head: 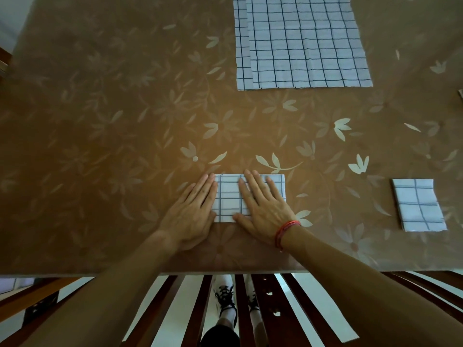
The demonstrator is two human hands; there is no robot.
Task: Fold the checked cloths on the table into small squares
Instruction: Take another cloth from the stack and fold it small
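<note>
Dim room, with a warm brown cast over the table (100, 121). Brightest patch is mid-table, and the light falls off toward murky corners. The unfolded cloths (305, 41) at the far edge read pale blue-white, without glare. The forearms (100, 284) nearest the lens are in deep shadow. The floor (314, 309) shows harsh white between dark slats (263, 304). The wide lens skews the folded cloth (418, 206) at right, so its sides lean. Centre crisp, rims softer.

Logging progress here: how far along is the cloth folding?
Done: one small folded blue-checked square lies at the right. In hand: left hand and right hand press flat a folded blue-checked rectangle, probably one fold short. Left: at least two unfolded blue-checked cloths stacked farther back.
</note>
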